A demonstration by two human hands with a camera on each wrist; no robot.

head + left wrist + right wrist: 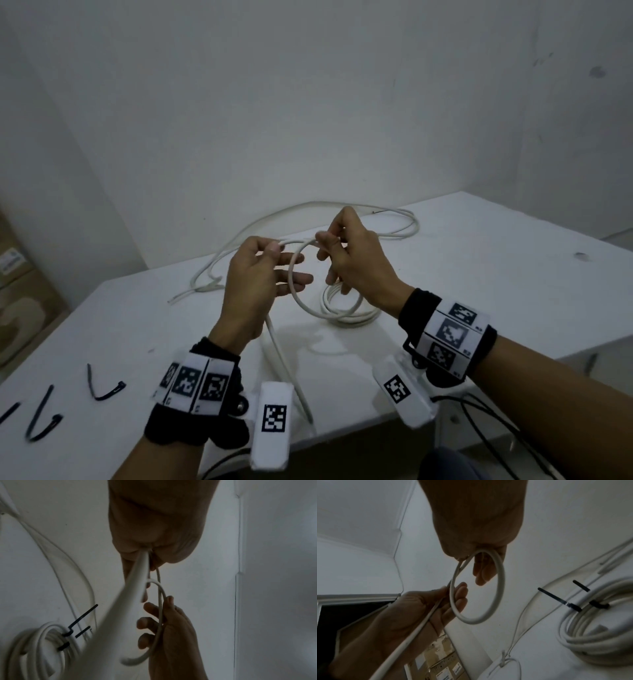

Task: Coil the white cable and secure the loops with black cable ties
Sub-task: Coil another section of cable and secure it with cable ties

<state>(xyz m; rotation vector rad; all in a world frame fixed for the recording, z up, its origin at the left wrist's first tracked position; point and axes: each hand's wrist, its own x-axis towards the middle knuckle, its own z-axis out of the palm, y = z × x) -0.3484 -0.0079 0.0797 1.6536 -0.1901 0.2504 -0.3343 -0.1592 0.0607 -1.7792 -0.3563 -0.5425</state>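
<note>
Both hands hold a white cable above the white table (496, 274). My left hand (279, 251) pinches the cable under its thumb; the other fingers reach forward. My right hand (330, 236) pinches the same cable a little further right. Between them the cable hangs in one round loop (291, 277), which also shows in the right wrist view (501, 581). The cable's tail (284, 359) runs down from my left hand toward the near table edge. A finished coil (346, 313) lies under the hands, bound with black ties (556, 600). Loose black cable ties (102, 387) lie at the table's near left.
More loose white cable (404, 226) sprawls over the far side of the table by the wall. Cardboard boxes (20, 291) stand left of the table. Thin black wires (479, 428) hang off the near right table edge.
</note>
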